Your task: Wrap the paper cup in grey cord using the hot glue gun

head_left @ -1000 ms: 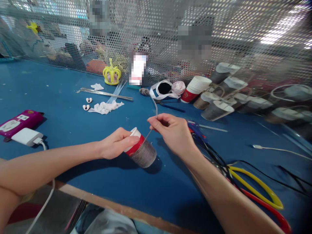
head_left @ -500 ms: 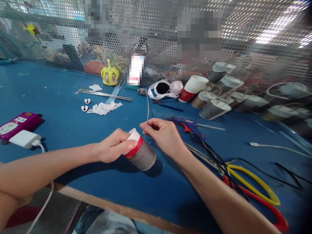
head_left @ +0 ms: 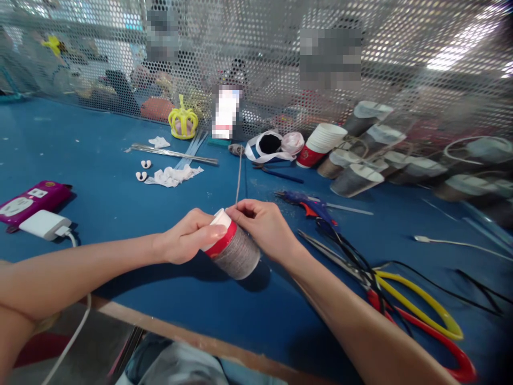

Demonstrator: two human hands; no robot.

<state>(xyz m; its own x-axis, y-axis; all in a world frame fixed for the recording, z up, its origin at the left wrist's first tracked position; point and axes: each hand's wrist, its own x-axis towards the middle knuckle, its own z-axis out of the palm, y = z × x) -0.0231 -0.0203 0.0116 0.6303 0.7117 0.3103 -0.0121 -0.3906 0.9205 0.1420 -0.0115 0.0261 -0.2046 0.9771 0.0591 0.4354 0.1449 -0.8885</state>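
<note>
My left hand [head_left: 194, 235] grips the rim end of a paper cup [head_left: 238, 251], thumb outside and fingers inside its mouth. The cup is tilted, its base toward the lower right. Grey yarn is wound round its lower part, with a red and white band bare near the rim. Close to the cup's upper side, my right hand [head_left: 260, 224] pinches the grey yarn [head_left: 239, 179] between thumb and fingers. This strand runs back across the table to a small grey yarn bundle [head_left: 236, 149].
Right of my hands lie a glue gun [head_left: 308, 203] and large scissors [head_left: 425, 305] with red and yellow handles. Stacked paper cups [head_left: 320, 144] and several yarn-wrapped cups [head_left: 356, 180] stand at the back right. A purple power strip [head_left: 36, 200] is at left.
My right hand has moved slightly down and left, closer to the cup's upper side, with the yarn still pinched. My left hand keeps its hold on the cup.
</note>
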